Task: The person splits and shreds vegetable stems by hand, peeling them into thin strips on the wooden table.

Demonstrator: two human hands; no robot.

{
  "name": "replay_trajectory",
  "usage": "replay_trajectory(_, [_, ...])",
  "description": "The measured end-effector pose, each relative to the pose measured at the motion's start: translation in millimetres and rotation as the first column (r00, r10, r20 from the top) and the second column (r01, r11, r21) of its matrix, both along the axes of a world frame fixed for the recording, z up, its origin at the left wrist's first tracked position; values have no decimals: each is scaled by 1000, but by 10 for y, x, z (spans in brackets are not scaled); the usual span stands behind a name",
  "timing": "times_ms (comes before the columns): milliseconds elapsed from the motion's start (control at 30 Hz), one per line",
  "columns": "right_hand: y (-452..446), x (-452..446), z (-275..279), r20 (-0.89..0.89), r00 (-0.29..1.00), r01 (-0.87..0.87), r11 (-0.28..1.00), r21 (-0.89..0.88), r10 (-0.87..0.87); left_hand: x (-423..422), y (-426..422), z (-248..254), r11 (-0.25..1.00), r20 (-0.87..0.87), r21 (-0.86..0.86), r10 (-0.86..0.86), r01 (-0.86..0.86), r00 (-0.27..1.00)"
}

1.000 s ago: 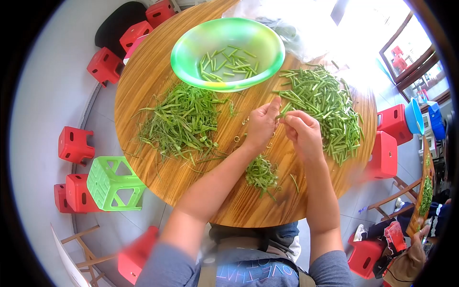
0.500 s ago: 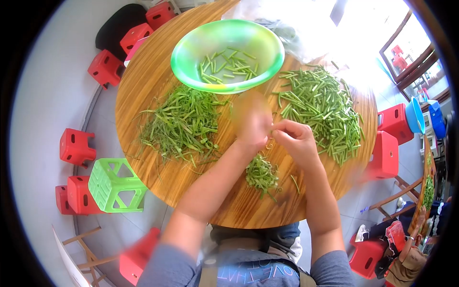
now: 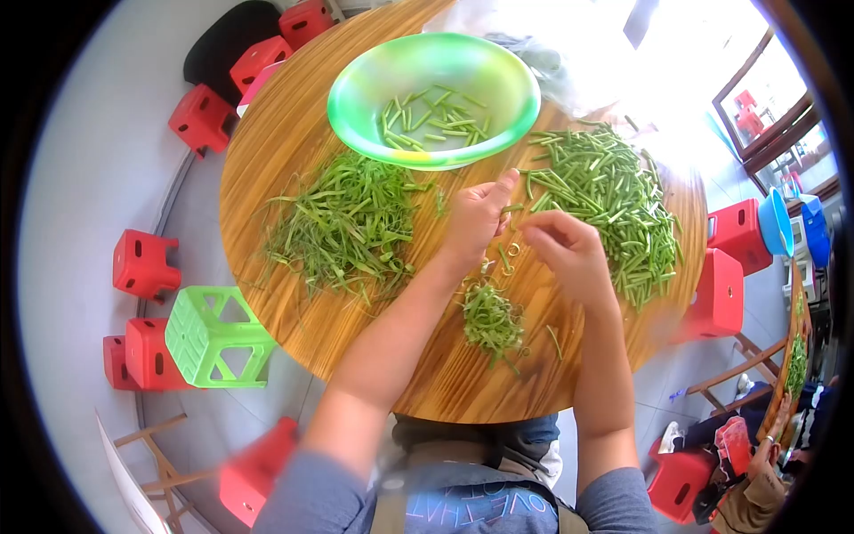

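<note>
My left hand [image 3: 480, 218] is closed with the thumb up, and a short green stem [image 3: 512, 207] sticks out of it to the right. Just beside it is my right hand [image 3: 567, 254], its fingers curled and thumb near the index finger; anything between them is too small to make out. A small heap of green trimmings [image 3: 492, 320] lies below the hands, with a few curled peelings above it. On the left spreads a pile of thin leafy greens [image 3: 351, 222]. Cut green stem pieces [image 3: 614, 209] are heaped on the right. A green-and-white basin [image 3: 356, 133] holds several stem pieces.
The round wooden table [image 3: 427, 387] carries all this, with a clear plastic bag [image 3: 569, 67] at its far edge. A green stool [image 3: 191, 334] and several red stools [image 3: 147, 265] stand around it. Another person [image 3: 756, 489] sits at a table at the lower right.
My hands have moved apart: the right shifted slightly right and down, the left turned so its thumb points up. The whole view has shifted slightly.
</note>
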State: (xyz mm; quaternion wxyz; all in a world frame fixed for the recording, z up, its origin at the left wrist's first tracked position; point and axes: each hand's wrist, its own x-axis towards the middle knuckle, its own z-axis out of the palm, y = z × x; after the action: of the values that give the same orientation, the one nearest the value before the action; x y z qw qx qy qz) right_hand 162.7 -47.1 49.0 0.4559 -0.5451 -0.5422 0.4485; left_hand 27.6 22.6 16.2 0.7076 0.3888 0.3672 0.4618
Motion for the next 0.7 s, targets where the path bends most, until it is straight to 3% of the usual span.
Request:
replay_trajectory(133, [11,21,51,-196,980,4,999,-48,-13,19,-40,59,996,-169,91,20,-4,985])
replay_trajectory(533, [7,47,90,-267,963,-26,980,-197,-29,40,-49,-4,960,-281,279,101,-20,954])
replay_trajectory(700, [32,31,14,-304,948,44,985,-164,-93,60,-89,5,941,-340,335,170,-50,925])
